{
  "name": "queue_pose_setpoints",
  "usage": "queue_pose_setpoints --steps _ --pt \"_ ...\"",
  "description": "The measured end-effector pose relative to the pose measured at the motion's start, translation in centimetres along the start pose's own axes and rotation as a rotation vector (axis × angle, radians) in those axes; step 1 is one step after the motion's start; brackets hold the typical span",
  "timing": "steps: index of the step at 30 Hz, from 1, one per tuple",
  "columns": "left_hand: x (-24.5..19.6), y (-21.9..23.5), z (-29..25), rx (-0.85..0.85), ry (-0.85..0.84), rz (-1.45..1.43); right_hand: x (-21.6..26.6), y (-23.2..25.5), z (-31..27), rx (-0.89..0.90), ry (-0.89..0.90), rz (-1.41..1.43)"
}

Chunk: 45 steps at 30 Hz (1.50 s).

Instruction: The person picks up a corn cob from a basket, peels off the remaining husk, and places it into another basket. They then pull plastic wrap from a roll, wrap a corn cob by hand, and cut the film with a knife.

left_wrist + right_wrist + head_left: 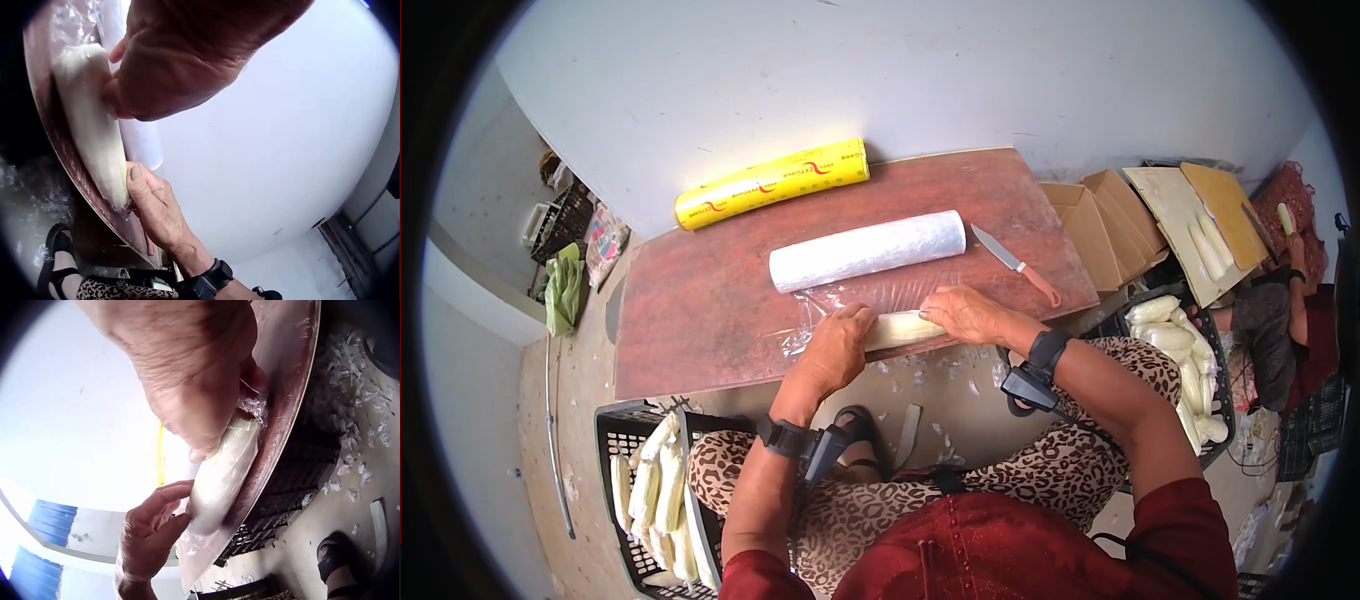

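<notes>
A pale, tapered vegetable (900,332), like an ear of corn in its inner husk, lies along the red-brown table's (700,310) front edge. Clear film (792,340) spreads between it and the white film roll (868,250) behind. My left hand (837,345) rests thumb and fingertips on the vegetable's left end, fingers loosely bent. At the other end my right hand (975,318) pinches the tip, thumb on top; its other fingers are partly hidden. Bunched film (253,403) shows beside that end in the right wrist view.
A knife (1015,265) and a yellow printed roll (772,183) lie on the table. Crates of pale vegetables stand at left (658,490) and right (1190,370). Cardboard boxes (1105,230) sit beyond the table's right end. Another person (1280,320) holds a similar vegetable.
</notes>
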<state>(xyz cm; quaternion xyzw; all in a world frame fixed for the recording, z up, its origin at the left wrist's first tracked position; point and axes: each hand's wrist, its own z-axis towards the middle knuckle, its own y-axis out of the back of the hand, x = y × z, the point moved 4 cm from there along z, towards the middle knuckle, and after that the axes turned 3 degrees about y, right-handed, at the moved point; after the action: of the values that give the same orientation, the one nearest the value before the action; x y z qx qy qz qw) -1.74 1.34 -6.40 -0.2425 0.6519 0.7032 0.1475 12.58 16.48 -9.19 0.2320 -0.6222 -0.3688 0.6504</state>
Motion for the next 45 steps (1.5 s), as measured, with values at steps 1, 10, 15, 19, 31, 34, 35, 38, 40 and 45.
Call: queue_pose_setpoints --steps 1,10,15,19,31,34,35,38,40,45 --pt "0.0 -0.1 -0.2 -0.024 -0.009 0.01 -0.2 -0.1 0.0 -0.029 0.006 -0.009" --pt "0.3 -0.6 -1.2 -0.072 -0.013 -0.057 -3.6 2.5 -1.8 -0.072 -0.288 -0.45" --pt "0.4 -0.6 -1.4 -0.055 0.014 -0.12 -1.5 5.0 -0.9 -0.155 -0.402 -0.244" --pt "-0.1 -0.9 -1.5 -0.115 -0.007 -0.051 -0.8 4.4 -1.1 0.025 -0.438 -0.014" --pt "0.0 -1.4 -1.1 -0.126 0.013 0.057 -3.4 1.6 -2.7 0.066 -0.237 -0.136" --pt "0.0 -1.4 -1.2 -0.139 0.01 0.067 -4.3 2.8 -3.2 0.229 -0.336 -0.326" --pt "0.0 -1.4 -1.2 -0.133 0.011 0.067 -4.3 3.2 -3.5 0.297 -0.366 -0.426" --pt "-0.1 -1.4 -1.2 -0.145 0.002 0.087 -2.4 5.2 -3.5 0.169 -0.568 -0.505" --pt "0.0 -1.5 -1.3 -0.157 -0.001 0.098 -1.3 5.0 -2.6 0.02 -0.377 -0.256" --pt "-0.1 -1.5 -1.3 -0.156 -0.001 0.112 3.8 2.1 -1.2 -0.126 -0.034 -0.073"
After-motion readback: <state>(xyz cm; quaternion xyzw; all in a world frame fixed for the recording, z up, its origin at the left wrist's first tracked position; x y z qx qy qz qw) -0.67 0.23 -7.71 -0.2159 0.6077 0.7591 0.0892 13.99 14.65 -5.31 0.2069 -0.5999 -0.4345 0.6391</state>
